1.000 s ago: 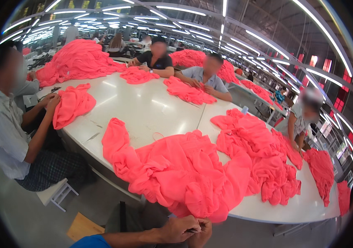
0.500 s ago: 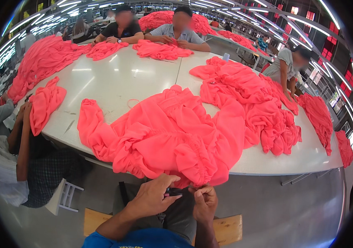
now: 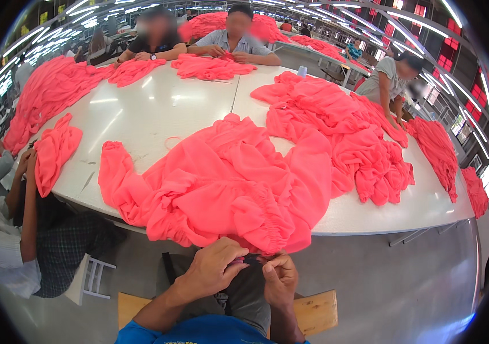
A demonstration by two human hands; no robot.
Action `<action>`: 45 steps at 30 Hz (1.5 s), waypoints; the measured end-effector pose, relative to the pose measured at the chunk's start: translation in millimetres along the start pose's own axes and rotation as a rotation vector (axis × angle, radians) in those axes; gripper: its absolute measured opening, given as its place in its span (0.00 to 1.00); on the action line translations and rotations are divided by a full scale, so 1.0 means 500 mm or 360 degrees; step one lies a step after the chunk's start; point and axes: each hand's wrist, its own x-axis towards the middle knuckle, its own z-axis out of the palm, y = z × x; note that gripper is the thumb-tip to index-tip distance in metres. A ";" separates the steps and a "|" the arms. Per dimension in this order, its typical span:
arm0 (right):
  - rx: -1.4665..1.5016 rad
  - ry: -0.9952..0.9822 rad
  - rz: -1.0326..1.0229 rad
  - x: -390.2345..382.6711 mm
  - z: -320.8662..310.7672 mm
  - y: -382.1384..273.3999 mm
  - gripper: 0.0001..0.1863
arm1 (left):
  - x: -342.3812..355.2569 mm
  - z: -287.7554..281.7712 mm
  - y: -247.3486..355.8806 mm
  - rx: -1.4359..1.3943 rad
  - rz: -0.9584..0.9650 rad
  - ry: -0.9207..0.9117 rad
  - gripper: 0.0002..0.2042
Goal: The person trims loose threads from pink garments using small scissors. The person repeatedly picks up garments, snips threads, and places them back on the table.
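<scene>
A coral-pink garment (image 3: 215,189) with gathered, elastic-looking seams lies bunched at the table's near edge, its lower hem hanging over toward me. My left hand (image 3: 213,268) is closed around a small tool with a pink part and a dark tip, which looks like thread snips (image 3: 237,261); fingers cover most of it. The tip points right, close under the garment's hem. My right hand (image 3: 280,280) pinches the hem's edge between thumb and fingers. Any thread there is too small to make out.
The white table (image 3: 124,123) carries more coral garments, including a large heap (image 3: 336,137) on the right and a pile (image 3: 46,94) at far left. Several people work around it. A white stool (image 3: 92,278) stands at lower left, and a wooden bench (image 3: 316,312) is beneath me.
My left fingers have drawn closer together around the thread snips, whose tip has risen toward the hem. My right hand keeps its pinch. The whole view has shifted slightly.
</scene>
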 end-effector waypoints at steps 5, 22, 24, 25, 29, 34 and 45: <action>-0.0002 -0.0053 -0.0054 0.002 0.001 0.000 0.06 | 0.001 0.021 -0.008 0.0038 0.0171 0.0115 0.17; 0.0044 -0.0061 -0.0023 0.000 -0.004 -0.001 0.06 | 0.005 0.039 -0.012 -0.0075 0.0076 0.0217 0.14; 0.0061 -0.0055 -0.0064 0.001 -0.006 0.004 0.09 | -0.001 0.034 -0.004 -0.0201 -0.0129 0.0205 0.14; 0.0086 -0.0020 -0.0065 0.002 -0.004 0.003 0.11 | -0.005 0.031 -0.004 -0.0253 -0.0180 0.0187 0.15; 0.0106 0.0038 -0.0082 0.003 0.000 0.005 0.18 | -0.026 0.021 -0.011 -0.0413 -0.0359 0.0130 0.16; 0.0026 0.0161 -0.0080 0.010 0.016 -0.007 0.22 | -0.022 0.008 -0.006 -0.0612 -0.0488 0.0112 0.16; -0.0784 0.0234 -0.0339 0.101 -0.002 -0.029 0.32 | 0.036 -0.052 -0.110 -0.1187 -0.0484 0.0301 0.12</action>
